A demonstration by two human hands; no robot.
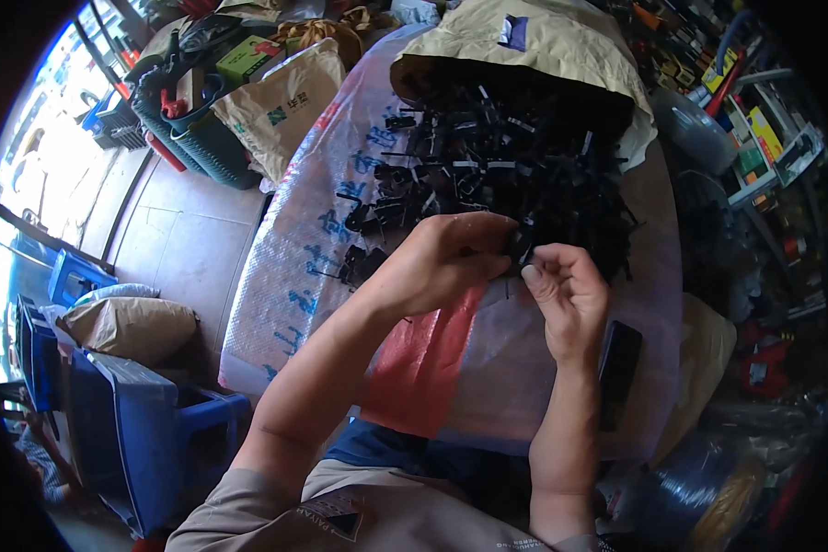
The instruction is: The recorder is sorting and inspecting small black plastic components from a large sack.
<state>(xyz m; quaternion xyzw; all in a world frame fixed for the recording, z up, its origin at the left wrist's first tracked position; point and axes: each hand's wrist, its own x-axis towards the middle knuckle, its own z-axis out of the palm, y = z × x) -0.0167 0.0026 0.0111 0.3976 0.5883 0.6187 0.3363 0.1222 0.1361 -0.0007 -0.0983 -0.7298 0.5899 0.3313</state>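
Observation:
My left hand (446, 262) is closed, its fingertips pinched on a small black plastic part (523, 243). Just to its right, my right hand (575, 293) is curled, with thumb and forefinger pressed together at the lower end of that same part. The fingers hide much of the piece, so its exact kind does not show. Beyond both hands lies a heap of similar black parts (488, 175) with thin pins or stems. It spills from the mouth of a large brown paper sack (561, 51) onto a white woven plastic sheet (276, 276).
A red strip (423, 368) crosses the sheet near my lap. Right of my right forearm lies a flat black object (621, 368). At left are a paper bag (290, 106), a blue plastic stool (120, 423) and a filled sack (133, 327). Cluttered shelves (764, 138) line the right side.

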